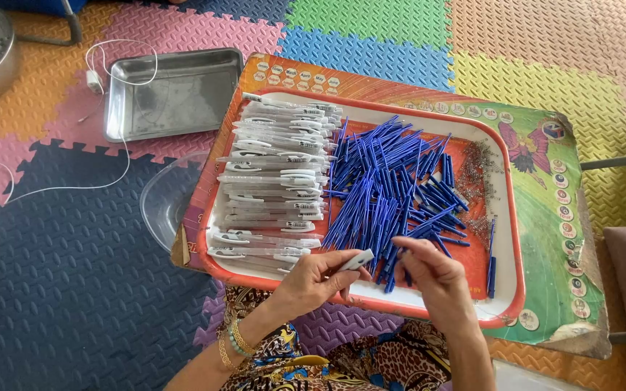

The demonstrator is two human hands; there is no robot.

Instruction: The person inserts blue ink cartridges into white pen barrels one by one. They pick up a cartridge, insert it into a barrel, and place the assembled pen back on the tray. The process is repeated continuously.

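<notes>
Pen barrel (357,260), white and clear, sits at lower centre, pinched endwise by left hand (318,281) fingers. Right hand (429,274) fingers pinch a blue refill (406,269) (thin, light, slippery plastic; grip mid-shaft) over the red tray (514,239).

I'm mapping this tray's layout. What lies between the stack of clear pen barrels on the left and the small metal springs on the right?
In the head view, a heap of blue pen parts fills the tray between the clear barrels and the springs.
</notes>
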